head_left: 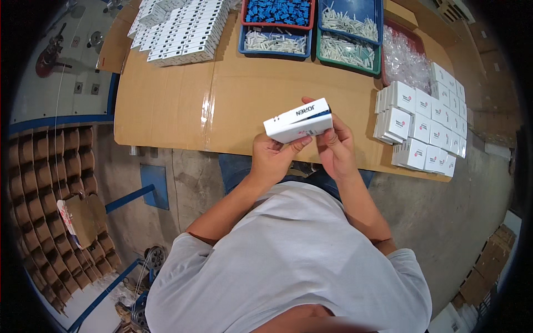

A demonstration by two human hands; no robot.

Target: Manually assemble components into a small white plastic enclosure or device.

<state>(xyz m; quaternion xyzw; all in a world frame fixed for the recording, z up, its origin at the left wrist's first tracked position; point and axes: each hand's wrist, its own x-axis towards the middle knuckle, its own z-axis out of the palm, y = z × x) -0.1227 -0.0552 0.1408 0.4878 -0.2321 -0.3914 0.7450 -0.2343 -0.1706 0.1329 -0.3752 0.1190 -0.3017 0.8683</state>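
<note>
A small white carton is held up between my two hands, above the near edge of the cardboard-covered table. Its right end gapes a little, and something blue shows in the gap. My left hand grips the carton's left part, with the thumb along the near side. Around the right end close the fingers and thumb of my right hand. The carton is slightly tilted, its right end higher in the picture.
White cartons stand in rows at the far left and in stacks at the right. Along the back are a red tray of blue pieces, trays of white pieces and a bin of clear plastic. Left of the table stands a cardboard divider grid.
</note>
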